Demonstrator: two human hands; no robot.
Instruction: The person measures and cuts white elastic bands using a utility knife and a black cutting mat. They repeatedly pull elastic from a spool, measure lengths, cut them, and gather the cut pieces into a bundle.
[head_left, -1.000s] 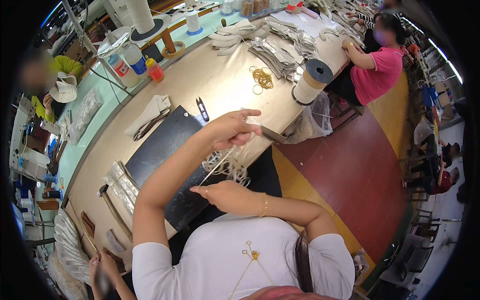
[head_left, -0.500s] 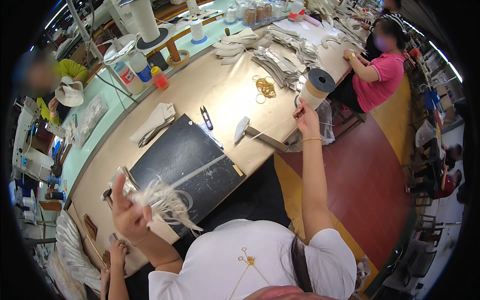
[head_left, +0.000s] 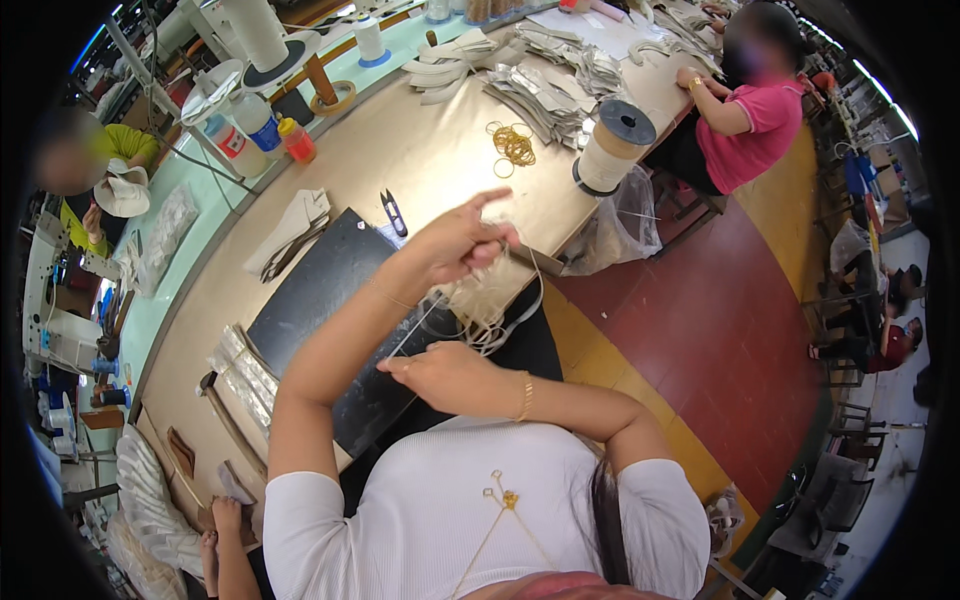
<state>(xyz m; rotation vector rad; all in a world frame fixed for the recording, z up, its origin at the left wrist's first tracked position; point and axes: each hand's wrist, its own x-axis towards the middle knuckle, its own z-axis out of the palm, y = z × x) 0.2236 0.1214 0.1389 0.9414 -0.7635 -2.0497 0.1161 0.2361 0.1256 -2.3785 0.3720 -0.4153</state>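
My left hand (head_left: pixel 465 240) is raised over the near right edge of the table, its index finger stretched out. A loose bundle of thin whitish tape (head_left: pixel 482 300) hangs from its curled fingers, with loops dangling below. Lower and closer to me, my right hand (head_left: pixel 450 378) is closed in a pinch on a length of this tape, which runs taut up toward the bundle. Beneath my forearm lies a black board (head_left: pixel 330 290), partly covered. A large spool of cream tape (head_left: pixel 612 150) with dark ends stands at the table's right edge.
Dark-handled snips (head_left: pixel 393 212) and gold rubber bands (head_left: pixel 513 147) lie on the table. Stacked pale cut pieces (head_left: pixel 535 95) sit farther back. A hammer (head_left: pixel 230 425) is at the left. A co-worker in pink (head_left: pixel 760 130) sits to the right; another person's hand (head_left: pixel 226 515) is at lower left.
My left hand has swung right and away from me, carrying the tape bundle. My right hand has left the spool and come in toward my chest, below the left.
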